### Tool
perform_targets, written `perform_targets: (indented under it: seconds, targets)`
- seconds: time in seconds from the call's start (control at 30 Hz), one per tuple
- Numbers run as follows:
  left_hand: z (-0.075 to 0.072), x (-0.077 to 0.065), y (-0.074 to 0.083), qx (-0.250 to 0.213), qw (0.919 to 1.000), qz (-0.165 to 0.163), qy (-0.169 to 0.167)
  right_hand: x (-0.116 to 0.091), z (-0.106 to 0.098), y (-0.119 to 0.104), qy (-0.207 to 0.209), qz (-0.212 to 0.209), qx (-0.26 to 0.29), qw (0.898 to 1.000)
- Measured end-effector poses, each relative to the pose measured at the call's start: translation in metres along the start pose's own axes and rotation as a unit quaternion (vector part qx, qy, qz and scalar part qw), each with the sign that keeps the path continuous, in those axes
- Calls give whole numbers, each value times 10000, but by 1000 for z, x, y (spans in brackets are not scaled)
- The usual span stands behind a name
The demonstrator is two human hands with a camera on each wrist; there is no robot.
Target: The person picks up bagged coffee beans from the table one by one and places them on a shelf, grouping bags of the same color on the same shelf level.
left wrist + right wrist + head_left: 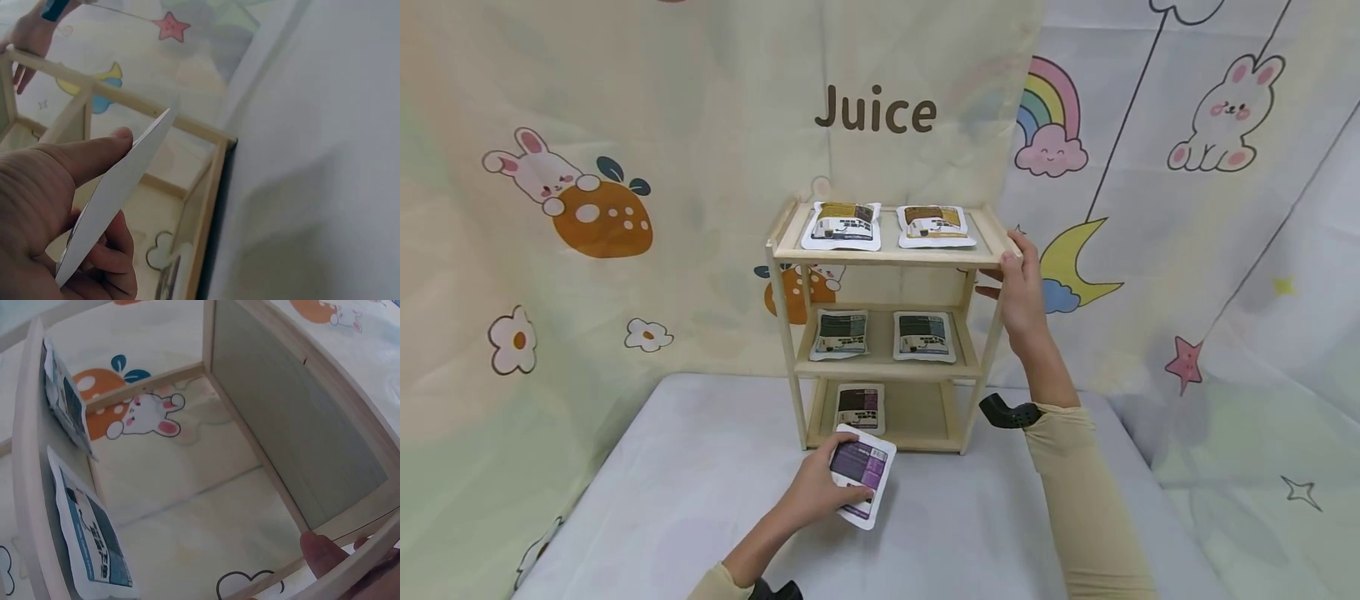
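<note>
In the head view my left hand [820,487] pinches a white pouch with a purple label [863,477] between thumb and fingers, in front of the bottom shelf. The left wrist view shows this pouch nearly edge-on. My right hand [1024,287] grips the top right corner of a three-tier wooden shelf [887,371]. On its bottom tier lies another purple-labelled pouch [861,408], at the left. Two teal-labelled pouches, one left [839,335] and one right [924,337], lie on the middle tier. The top tier bears two yellow-brown-labelled pouches, left [842,227] and right [936,227].
The shelf stands on a table with a white cloth [722,467]. Behind it hangs a cartoon-printed curtain [715,167] with the word Juice on it. A black wrist device [1009,412] sits on my right wrist.
</note>
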State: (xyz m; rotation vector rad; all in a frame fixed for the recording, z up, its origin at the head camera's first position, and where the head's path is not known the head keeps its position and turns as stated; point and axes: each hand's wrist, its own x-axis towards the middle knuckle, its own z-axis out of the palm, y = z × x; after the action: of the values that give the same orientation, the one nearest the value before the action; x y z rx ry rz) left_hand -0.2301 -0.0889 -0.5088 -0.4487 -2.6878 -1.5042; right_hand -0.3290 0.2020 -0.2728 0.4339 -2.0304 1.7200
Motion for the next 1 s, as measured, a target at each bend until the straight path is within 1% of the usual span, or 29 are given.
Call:
perform_targets:
  seconds: [0.13, 0.27, 0.4, 0.5, 0.63, 0.73, 0.83, 0.9, 1.0]
  targets:
    - [6, 18, 14, -234, 9997, 2, 68, 3, -1, -2, -30, -138, -65, 9999]
    - [17, 37, 21, -383, 9992, -8, 130, 6, 0, 1, 65, -165, -151, 9997]
    - [30, 53, 24, -334, 9991, 51, 244, 9, 0, 4, 172, -263, -354, 9989]
    - [38, 65, 28, -311, 9991, 88, 290, 11, -1, 4, 230, -273, -398, 9986]
    - [47, 79, 28, -339, 9991, 60, 252, 10, -3, 5, 208, -100, -279, 9993]
    - [53, 87, 27, -232, 9993, -20, 304, 9, -3, 6, 92, -54, -291, 9995]
    - [57, 97, 25, -139, 9991, -102, 398, 9, -1, 7, 47, -157, -200, 9997]
    - [61, 104, 24, -131, 9988, -139, 445, 10, 1, 8, 73, -297, -46, 9995]
    - [67, 115, 22, -215, 9989, -208, 371, 11, 3, 9, 119, -503, 141, 9986]
